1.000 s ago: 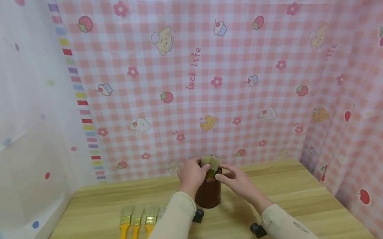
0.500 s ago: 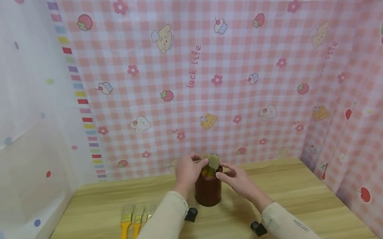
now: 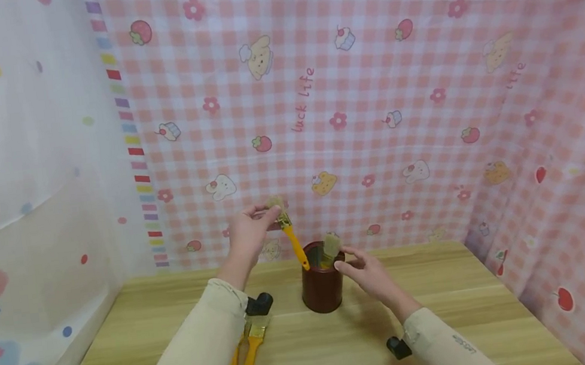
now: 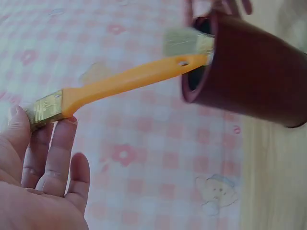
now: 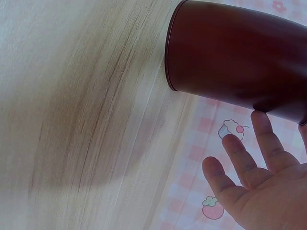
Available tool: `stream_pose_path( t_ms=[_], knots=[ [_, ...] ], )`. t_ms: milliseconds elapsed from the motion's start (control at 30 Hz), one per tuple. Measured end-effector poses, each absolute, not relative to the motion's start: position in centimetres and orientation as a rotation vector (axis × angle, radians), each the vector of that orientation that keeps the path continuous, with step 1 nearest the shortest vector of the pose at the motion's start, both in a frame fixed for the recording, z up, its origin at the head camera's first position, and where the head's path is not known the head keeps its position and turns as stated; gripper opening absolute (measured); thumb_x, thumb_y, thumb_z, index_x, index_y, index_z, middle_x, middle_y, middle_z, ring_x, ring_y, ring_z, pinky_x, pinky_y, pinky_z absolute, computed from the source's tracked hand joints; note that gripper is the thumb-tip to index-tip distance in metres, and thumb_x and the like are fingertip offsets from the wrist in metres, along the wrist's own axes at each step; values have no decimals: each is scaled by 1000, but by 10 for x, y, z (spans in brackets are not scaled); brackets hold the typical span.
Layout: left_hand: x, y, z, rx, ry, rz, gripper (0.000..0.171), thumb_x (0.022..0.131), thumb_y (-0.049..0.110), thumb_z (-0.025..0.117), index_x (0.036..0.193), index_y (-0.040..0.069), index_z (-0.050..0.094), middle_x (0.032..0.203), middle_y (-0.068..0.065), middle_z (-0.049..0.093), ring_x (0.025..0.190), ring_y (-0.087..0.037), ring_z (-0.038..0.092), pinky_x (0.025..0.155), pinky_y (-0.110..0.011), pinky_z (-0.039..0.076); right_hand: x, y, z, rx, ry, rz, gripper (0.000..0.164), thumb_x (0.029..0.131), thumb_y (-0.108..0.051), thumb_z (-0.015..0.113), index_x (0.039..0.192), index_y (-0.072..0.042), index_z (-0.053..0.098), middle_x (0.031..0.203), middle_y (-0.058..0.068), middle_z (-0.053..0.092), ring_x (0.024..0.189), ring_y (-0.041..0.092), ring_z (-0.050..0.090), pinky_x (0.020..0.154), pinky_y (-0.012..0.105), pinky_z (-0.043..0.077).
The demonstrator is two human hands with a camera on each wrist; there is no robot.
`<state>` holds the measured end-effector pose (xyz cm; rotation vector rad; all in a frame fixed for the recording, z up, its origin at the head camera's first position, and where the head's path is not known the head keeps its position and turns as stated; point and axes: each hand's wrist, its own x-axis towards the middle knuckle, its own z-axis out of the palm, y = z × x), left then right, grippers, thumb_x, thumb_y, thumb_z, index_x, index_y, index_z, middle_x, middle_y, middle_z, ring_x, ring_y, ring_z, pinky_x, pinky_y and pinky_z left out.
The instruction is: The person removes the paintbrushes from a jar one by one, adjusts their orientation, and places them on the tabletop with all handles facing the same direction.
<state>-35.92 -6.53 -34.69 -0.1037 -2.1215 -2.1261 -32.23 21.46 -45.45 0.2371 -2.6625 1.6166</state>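
Observation:
My left hand (image 3: 248, 235) pinches a yellow-handled paintbrush (image 3: 295, 243) by its metal ferrule and bristles, handle pointing down. In the left wrist view the handle's end lies at the mouth of a dark red-brown can (image 3: 322, 290). Bristles of a second paintbrush (image 3: 331, 244) stick up out of this upright can; its handle is hidden inside. At the can's right rim, my right hand (image 3: 370, 276) holds on with thumb and index finger. A fingertip (image 5: 261, 117) meets the can's side in the right wrist view, the other fingers spread out.
Two yellow-handled paintbrushes (image 3: 247, 359) lie on the wooden table (image 3: 464, 307), beside my left sleeve (image 3: 198, 350), which covers part of the table. Behind the table hangs a pink checked curtain (image 3: 354, 151). A black wrist device (image 3: 398, 348) sits by my right cuff.
My left hand has risen up and left, lifting one paintbrush out of the can. Its forearm now covers the left paintbrushes on the table. My right hand stays at the can.

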Motion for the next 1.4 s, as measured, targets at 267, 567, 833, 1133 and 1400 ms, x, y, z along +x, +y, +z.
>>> stream_pose_path(
  t_ms=[267,567,833,1133,1400],
  knots=[
    [-344,-101,-362,-73,-2561,-1949,35,103,21,75,127,-3,72,117,-19,77,76,-16,74,95,-43,64,-322,213,-454,233,-2662,1640,65,106,-45,67,162,-17,47,147,26,64,139,42,61,112,63,51],
    [-310,-100,-444,-140,-2951,-1508,14,99,13,78,100,0,81,88,-12,78,68,-28,77,79,-41,66,-323,216,-454,235,-2664,1636,67,105,-47,67,162,-17,47,147,26,64,139,43,61,112,63,51],
    [-307,-87,-474,-134,-3084,-1219,36,97,19,81,64,7,71,53,-5,65,50,-15,62,52,-26,46,-320,214,-453,238,-2682,1624,68,105,-47,68,162,-17,47,146,26,64,138,45,61,110,64,52],
    [-309,-84,-485,-115,-3069,-1015,61,93,25,85,48,18,45,45,7,37,46,-11,39,47,-25,33,-320,213,-452,229,-2672,1632,67,105,-48,67,162,-17,47,146,26,65,139,45,61,111,65,51],
    [-304,-81,-490,-85,-3030,-733,57,84,22,89,47,19,45,49,8,41,52,-13,41,49,-29,38,-320,212,-453,222,-2665,1631,67,105,-48,67,161,-17,48,145,25,65,138,44,61,111,65,51]
  ],
)
